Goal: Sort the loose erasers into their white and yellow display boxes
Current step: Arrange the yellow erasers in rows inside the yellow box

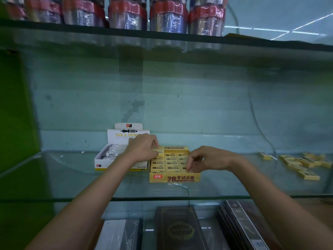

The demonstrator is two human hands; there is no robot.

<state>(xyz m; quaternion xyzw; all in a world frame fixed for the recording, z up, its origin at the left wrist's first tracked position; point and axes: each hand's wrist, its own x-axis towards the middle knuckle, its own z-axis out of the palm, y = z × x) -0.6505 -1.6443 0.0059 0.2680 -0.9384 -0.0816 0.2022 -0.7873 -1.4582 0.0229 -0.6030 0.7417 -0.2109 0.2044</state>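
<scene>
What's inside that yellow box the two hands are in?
The yellow box holds rows of yellow erasers lying flat, labels up. The left hand covers its back left corner and the right hand its right side, so those spots are hidden.

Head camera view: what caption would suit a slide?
Both hands arrange yellow erasers in the yellow box; loose erasers wait at right.
</scene>
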